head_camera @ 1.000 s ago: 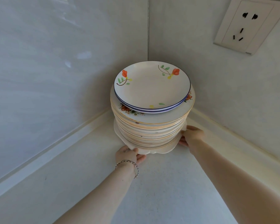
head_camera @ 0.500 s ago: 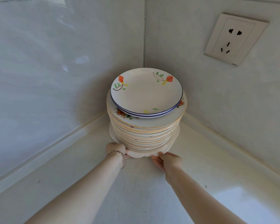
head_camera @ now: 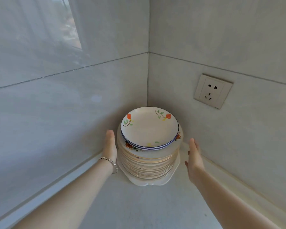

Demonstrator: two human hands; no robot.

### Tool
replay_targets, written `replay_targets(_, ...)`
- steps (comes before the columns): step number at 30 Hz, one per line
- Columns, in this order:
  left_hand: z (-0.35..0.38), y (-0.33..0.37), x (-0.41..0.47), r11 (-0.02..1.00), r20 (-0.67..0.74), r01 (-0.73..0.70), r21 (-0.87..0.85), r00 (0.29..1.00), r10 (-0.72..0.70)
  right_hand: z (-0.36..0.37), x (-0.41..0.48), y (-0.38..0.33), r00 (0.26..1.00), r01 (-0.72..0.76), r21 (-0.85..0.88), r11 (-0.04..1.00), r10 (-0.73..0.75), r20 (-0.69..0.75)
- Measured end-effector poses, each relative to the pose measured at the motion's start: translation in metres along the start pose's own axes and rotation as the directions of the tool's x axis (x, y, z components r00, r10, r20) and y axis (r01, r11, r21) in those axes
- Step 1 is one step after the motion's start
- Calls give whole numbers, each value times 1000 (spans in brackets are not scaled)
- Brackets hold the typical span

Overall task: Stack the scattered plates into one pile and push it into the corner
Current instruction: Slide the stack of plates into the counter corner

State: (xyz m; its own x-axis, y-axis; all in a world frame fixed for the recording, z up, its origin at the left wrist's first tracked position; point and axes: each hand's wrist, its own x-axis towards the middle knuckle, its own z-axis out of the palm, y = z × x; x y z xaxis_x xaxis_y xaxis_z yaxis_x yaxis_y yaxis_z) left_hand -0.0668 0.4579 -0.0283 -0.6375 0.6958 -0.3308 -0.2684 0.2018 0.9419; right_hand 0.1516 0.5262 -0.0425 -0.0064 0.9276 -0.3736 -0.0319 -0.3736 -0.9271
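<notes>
Head view: pile of plates point(head_camera: 149, 162) sits mid-frame on the table point(head_camera: 139, 210), tucked into the corner point(head_camera: 148, 90), left hand point(head_camera: 110, 146) flat beside it, right hand point(head_camera: 194, 157) apart, both grips empty, probably guarding against wobble.

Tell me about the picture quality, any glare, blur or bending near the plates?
Head view: window reflection glares on the left wall; the wide lens tilts the tile lines; the plate pile casts a soft shadow into the corner; the left hand and right hand look slightly blurred.
</notes>
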Motion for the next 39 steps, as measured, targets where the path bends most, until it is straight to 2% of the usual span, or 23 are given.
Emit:
replay_targets(2, 10, 2, 3, 985, 79, 139, -106, 988, -131, 12, 9, -16, 996, -17, 86, 996, 10, 85)
replay_targets(3, 14, 1, 5, 988, 89, 128, -84, 989, -121, 18, 14, -21, 993, -15, 105, 994, 3, 120)
replay_targets(5, 22, -5, 11, 1000, -16, 12, -14, 1000, -12, 29, 21, -25, 988, -25, 123, 992, 5, 156)
replay_targets(7, 26, -7, 12, 997, -113, -74, -8, 991, 73, 36, 24, -24, 994, -21, 126, 992, 6, 114)
replay_targets(10, 29, -9, 15, 991, -172, -106, -82, 981, 91, 39, 25, -16, 995, 87, 93, 992, -92, 49)
replay_targets(13, 27, -6, 21, 986, -156, -90, -139, 985, 68, 42, 18, -14, 985, 161, 54, 986, -163, 49)
replay_targets(17, 18, -3, 24, 997, -78, -78, 2, 994, 78, 36, 15, -19, 981, 182, -120, 976, -172, 90)
replay_targets(19, 13, 4, 25, 992, -49, -69, 107, 996, 75, 32, 12, -28, 952, 298, -309, 903, -304, 30)
replay_targets(21, 10, 17, 24, 969, -21, -147, 199, 988, 155, 30, 10, -41, 902, 382, -430, 818, -431, -20)
replay_targets(22, 10, 25, 23, 944, 0, -203, 261, 978, 210, 31, 10, -49, 904, 374, -461, 805, -428, -12)
replay_targets(24, 13, 40, 21, 881, 33, -256, 397, 964, 265, 35, 14, -62, 949, 289, -530, 797, -310, 51)
replay_targets(27, 16, 52, 25, 818, -4, -196, 541, 972, 236, 38, 21, -68, 987, 158, -565, 810, -151, 60)
replay_targets(29, 18, 55, 24, 807, -48, -148, 571, 976, 213, 38, 23, -65, 988, 149, -555, 819, -149, 45)
replay_targets(31, 18, 54, 22, 839, -75, -148, 524, 973, 218, 38, 25, -62, 984, 164, -523, 837, -174, 29)
replay_targets(34, 17, 46, 16, 871, -84, -203, 448, 960, 267, 37, 28, -60, 978, 190, -496, 847, -205, 26)
replay_targets(39, 16, 41, 14, 826, -54, -258, 501, 944, 327, 34, 30, -59, 969, 230, -517, 824, -245, 41)
